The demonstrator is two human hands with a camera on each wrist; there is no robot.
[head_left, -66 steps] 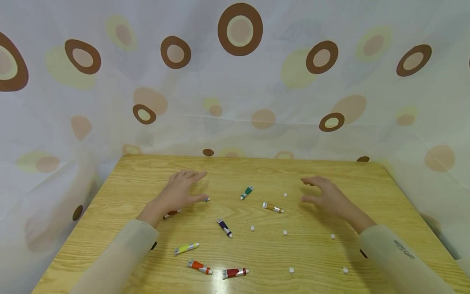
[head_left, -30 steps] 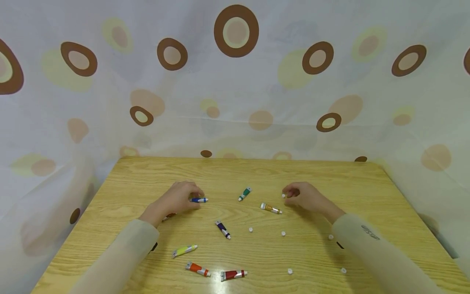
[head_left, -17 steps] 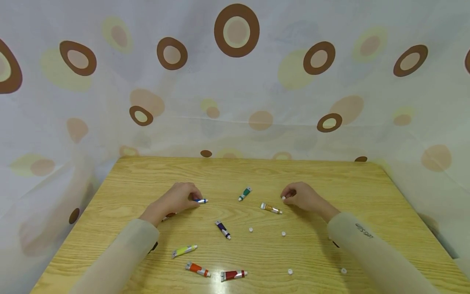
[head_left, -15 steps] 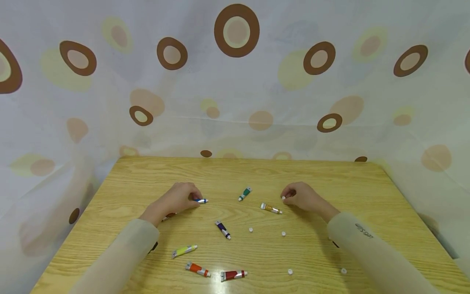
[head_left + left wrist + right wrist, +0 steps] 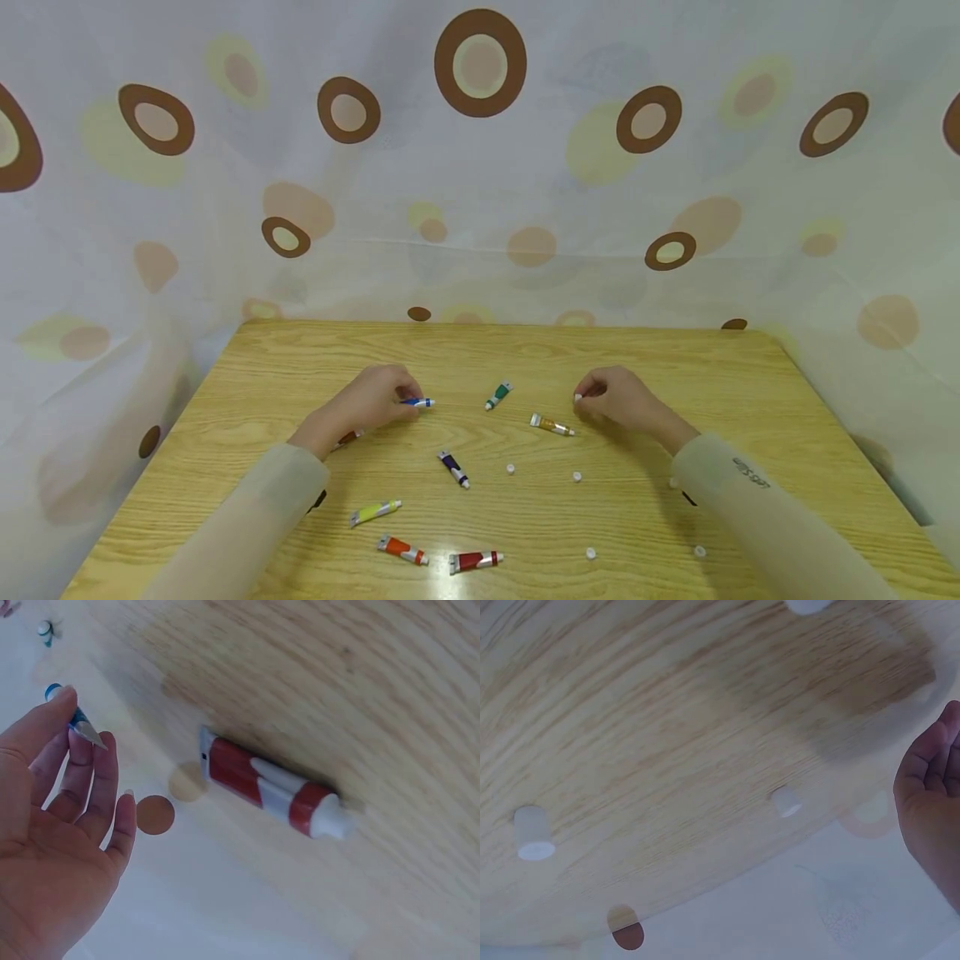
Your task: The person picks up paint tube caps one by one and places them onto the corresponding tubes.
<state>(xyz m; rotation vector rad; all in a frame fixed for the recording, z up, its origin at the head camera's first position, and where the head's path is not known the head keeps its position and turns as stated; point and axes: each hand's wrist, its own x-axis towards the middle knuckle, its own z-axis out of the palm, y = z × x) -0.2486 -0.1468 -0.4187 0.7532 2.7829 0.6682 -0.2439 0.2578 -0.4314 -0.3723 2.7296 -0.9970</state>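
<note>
My left hand (image 5: pixel 366 403) pinches a small blue paint tube (image 5: pixel 417 403) between thumb and fingers, its white nozzle end pointing right. In the left wrist view, the tube's silver crimped end shows by the fingertips. Across the table, my right hand (image 5: pixel 621 398) pinches a small white cap (image 5: pixel 577 398) at its fingertips. A brown-red paint tube (image 5: pixel 262 784) lies under the left wrist, partly covered by it in the head view. Between the hands lie a green tube (image 5: pixel 498 396) and an ochre tube (image 5: pixel 552 425).
Nearer the front lie a purple tube (image 5: pixel 453 469), a yellow tube (image 5: pixel 375 513), an orange tube (image 5: pixel 402 550) and a red tube (image 5: pixel 476 562). Several loose white caps, such as one white cap (image 5: pixel 577 477), are scattered centre and right. Patterned sheeting (image 5: pixel 480 200) walls the wooden table (image 5: pixel 525 350).
The left hand went from spread fingers to pinching the blue tube, then shifted slightly right and up with it. The right hand moved left, took the cap and rose slightly.
</note>
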